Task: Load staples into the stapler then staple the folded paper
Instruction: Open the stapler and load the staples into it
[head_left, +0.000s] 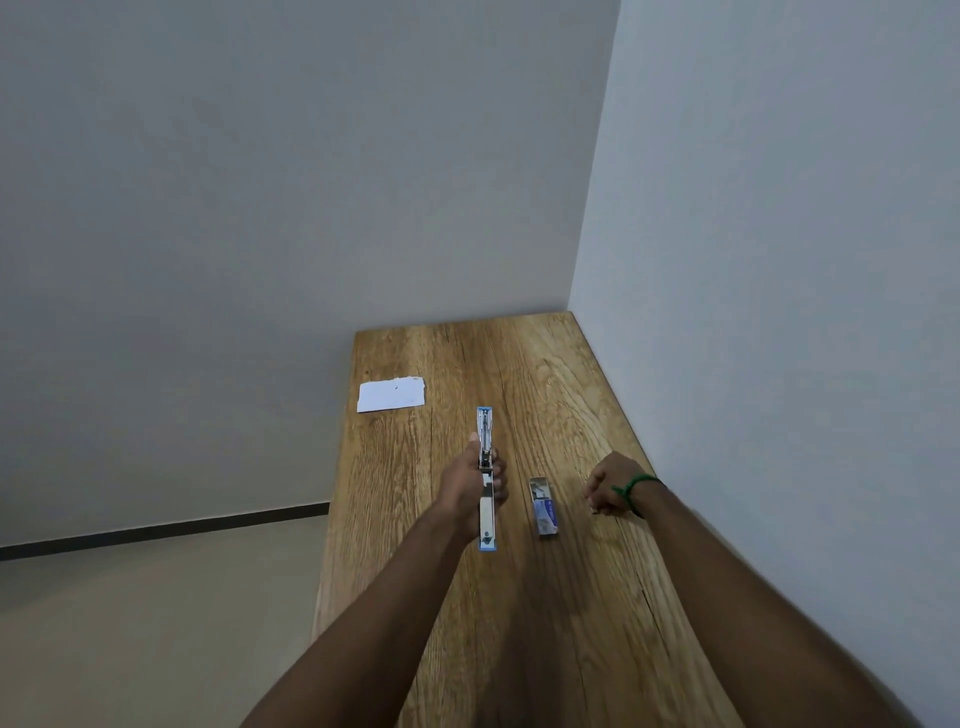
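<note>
Head view: left hand (480, 486) grips the opened, rigid stapler (486, 478) mid-body; right hand (610, 486) rests loosely curled, empty, near the staple box (544, 505).

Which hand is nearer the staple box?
About equal; I cannot tell which is nearer. The left hand grips the opened stapler just left of the staple box; the right hand rests just right, empty.

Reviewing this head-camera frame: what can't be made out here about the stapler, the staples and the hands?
- Opened blue and silver stapler: whether its channel holds staples is too small to tell; the left hand wraps its middle.
- Small open staple box on the wooden table: contents too small to count.
- Right hand: fingers curl under, so anything pinched is hidden.
- White folded paper: its small dark mark is unreadable.
</note>
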